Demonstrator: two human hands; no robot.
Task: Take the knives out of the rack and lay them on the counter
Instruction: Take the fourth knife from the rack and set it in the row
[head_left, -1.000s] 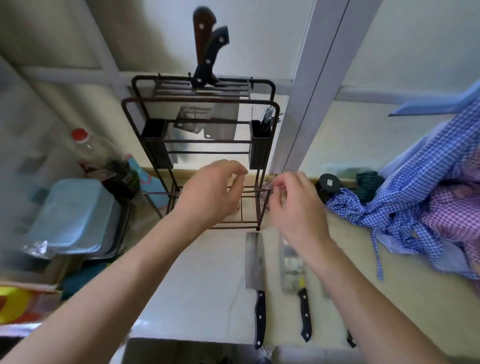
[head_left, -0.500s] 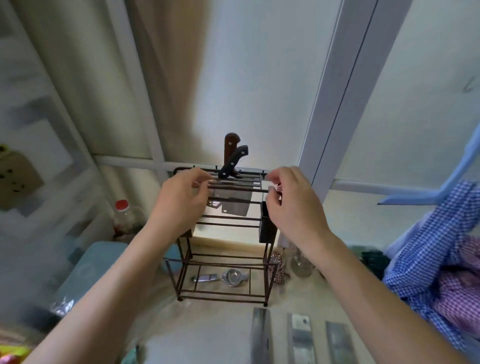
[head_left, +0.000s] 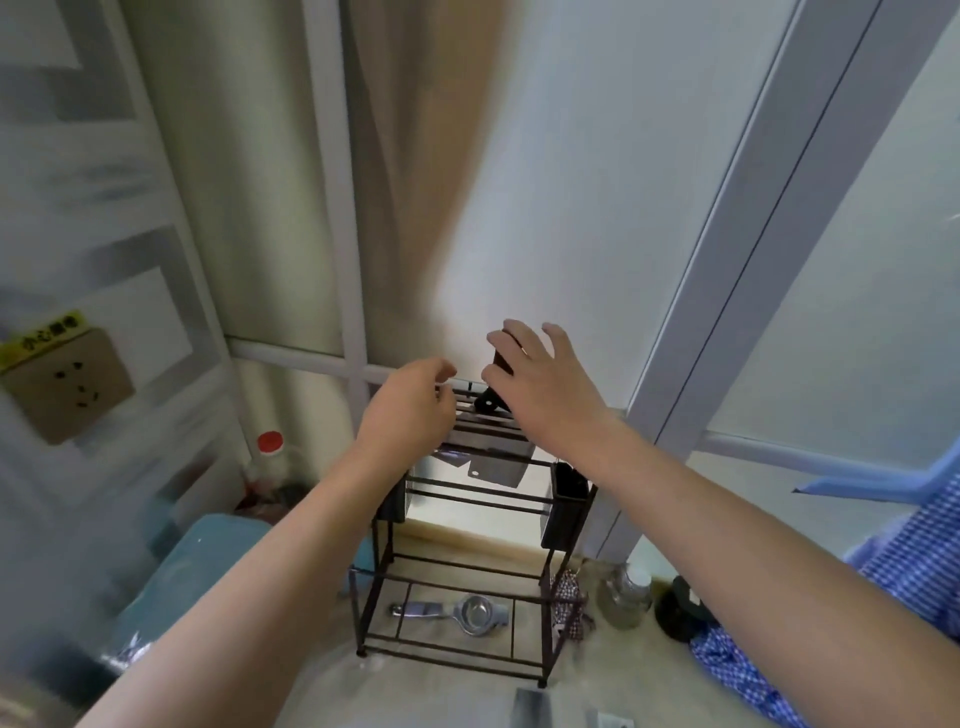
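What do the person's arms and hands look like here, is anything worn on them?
Nothing worn shows. The left hand and right hand are bare, with no gloves, rings or watch visible. Both forearms are uncovered to the picture's edge, with no sleeve in view.

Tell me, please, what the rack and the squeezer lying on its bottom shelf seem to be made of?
Rack: probably metal rod with a dark brown, matte coating, judging by its thin straight bars. Squeezer: apparently bare metal, silver-grey and shiny, catching the light; which metal cannot be told.
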